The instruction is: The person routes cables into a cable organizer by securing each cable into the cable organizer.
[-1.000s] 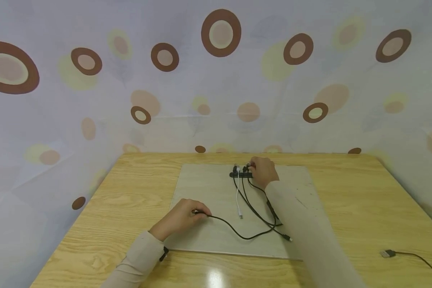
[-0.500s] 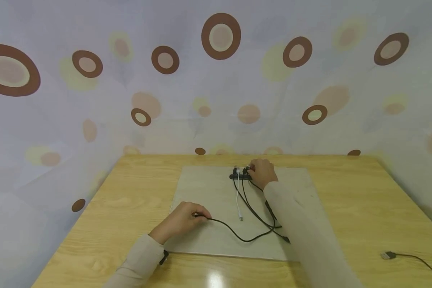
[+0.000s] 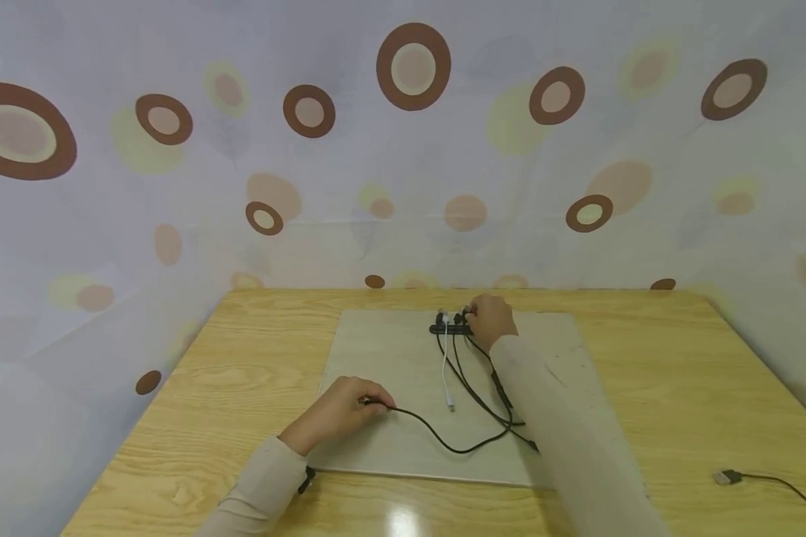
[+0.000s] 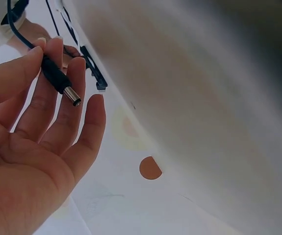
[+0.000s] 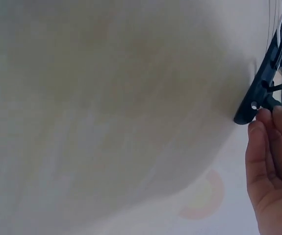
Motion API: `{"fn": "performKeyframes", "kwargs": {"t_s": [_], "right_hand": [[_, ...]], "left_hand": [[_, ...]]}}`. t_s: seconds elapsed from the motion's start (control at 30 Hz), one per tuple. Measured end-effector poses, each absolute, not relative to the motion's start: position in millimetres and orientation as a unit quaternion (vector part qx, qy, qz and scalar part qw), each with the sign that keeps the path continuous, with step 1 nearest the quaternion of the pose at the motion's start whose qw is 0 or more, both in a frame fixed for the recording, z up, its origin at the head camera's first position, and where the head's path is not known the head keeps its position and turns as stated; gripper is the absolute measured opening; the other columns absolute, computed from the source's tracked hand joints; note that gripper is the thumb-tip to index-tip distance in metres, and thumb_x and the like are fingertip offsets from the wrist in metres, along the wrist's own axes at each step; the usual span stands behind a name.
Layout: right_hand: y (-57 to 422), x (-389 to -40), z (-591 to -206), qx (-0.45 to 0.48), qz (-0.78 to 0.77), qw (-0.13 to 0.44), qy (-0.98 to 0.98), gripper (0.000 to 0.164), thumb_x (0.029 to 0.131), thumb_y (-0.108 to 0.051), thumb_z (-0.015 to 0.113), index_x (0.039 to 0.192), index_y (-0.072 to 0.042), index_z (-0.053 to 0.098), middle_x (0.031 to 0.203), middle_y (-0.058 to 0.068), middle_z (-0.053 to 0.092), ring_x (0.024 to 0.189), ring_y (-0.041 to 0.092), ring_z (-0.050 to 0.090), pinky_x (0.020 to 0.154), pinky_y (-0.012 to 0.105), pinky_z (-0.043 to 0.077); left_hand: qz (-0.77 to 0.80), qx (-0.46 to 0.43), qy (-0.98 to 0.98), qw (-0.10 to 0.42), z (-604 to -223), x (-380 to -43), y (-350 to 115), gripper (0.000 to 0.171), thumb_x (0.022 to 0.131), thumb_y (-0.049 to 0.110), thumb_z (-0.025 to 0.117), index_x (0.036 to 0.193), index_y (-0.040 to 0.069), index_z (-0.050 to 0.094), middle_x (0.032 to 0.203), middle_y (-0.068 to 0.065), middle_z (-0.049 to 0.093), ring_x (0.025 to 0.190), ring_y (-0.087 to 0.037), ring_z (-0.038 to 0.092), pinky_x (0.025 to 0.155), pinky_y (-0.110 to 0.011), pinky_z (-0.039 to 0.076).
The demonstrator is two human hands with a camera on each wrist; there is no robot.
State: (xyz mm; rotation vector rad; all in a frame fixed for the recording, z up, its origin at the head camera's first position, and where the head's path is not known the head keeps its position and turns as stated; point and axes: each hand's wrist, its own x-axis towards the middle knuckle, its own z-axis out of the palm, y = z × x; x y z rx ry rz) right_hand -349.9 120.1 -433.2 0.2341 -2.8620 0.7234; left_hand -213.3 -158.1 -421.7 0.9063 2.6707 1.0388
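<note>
My left hand (image 3: 342,410) pinches a black power cable (image 3: 458,452) between thumb and index finger, over the left part of the pale board. In the left wrist view its barrel plug (image 4: 57,76) points away past the fingers, metal tip bare. At the board's far side, my right hand (image 3: 492,321) touches the right end of a black cable holder (image 3: 448,329) and pinches a dark cable end there. The right wrist view shows the fingertips against the holder (image 5: 248,105); the pinched end is mostly hidden. A white cable (image 3: 445,373) and black cables hang from the holder's slots.
The pale board (image 3: 389,358) lies on a wooden table (image 3: 658,373). A loose black USB plug (image 3: 728,476) with its cable lies at the table's right. A patterned sheet (image 3: 349,164) stands behind and at both sides.
My right forearm has shifted slightly left and now covers the small plug lying near the board's lower right. Both hands keep their pinch; the left has barely moved.
</note>
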Motion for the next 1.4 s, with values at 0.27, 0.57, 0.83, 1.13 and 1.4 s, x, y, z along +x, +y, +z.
{"fn": "performKeyframes", "kwargs": {"t_s": [0.27,0.57,0.83,1.13,1.4], "right_hand": [[115,-347,-436,0.024,0.251,0.063,-0.966,0.036,0.089,-0.015,0.068,0.118,0.007,0.062,0.108,0.022,0.068,0.094,0.035,0.066,0.083,0.047,0.053],[120,-347,-435,0.071,0.260,0.078,-0.960,0.021,0.090,-0.012,0.068,0.103,0.000,0.057,0.085,0.016,0.067,0.077,0.030,0.064,0.069,0.043,0.052],[127,-342,-429,0.158,0.212,0.069,-0.962,0.017,0.090,-0.011,0.066,0.102,-0.001,0.073,0.099,0.015,0.071,0.090,0.031,0.067,0.078,0.043,0.055],[129,-342,-430,0.214,0.113,0.093,-0.966,0.021,0.088,-0.019,0.070,0.102,-0.005,0.075,0.115,0.012,0.068,0.113,0.037,0.057,0.100,0.049,0.043],[127,-341,-434,0.185,0.070,0.101,-0.975,0.024,0.086,-0.028,0.071,0.101,-0.010,0.076,0.106,0.007,0.071,0.113,0.036,0.057,0.090,0.050,0.049]], "left_hand": [[0.344,0.301,0.887,0.071,-422,-211,-160,0.015,0.089,0.003,0.065,0.096,0.012,0.074,0.096,0.003,0.073,0.096,-0.014,0.065,0.087,-0.033,0.051],[0.353,0.296,0.885,0.069,-420,-212,-158,0.014,0.089,0.003,0.065,0.094,0.012,0.075,0.094,0.003,0.073,0.093,-0.012,0.065,0.086,-0.034,0.052],[0.348,0.299,0.885,0.076,-419,-210,-157,0.014,0.089,0.003,0.065,0.094,0.012,0.075,0.095,0.004,0.073,0.093,-0.011,0.065,0.086,-0.033,0.051],[0.342,0.299,0.888,0.079,-421,-209,-159,0.014,0.089,0.004,0.065,0.095,0.012,0.075,0.096,0.003,0.073,0.096,-0.013,0.065,0.087,-0.034,0.051],[0.342,0.297,0.887,0.089,-421,-208,-163,0.014,0.089,0.004,0.065,0.096,0.011,0.074,0.099,0.003,0.073,0.098,-0.014,0.065,0.088,-0.035,0.051]]}}
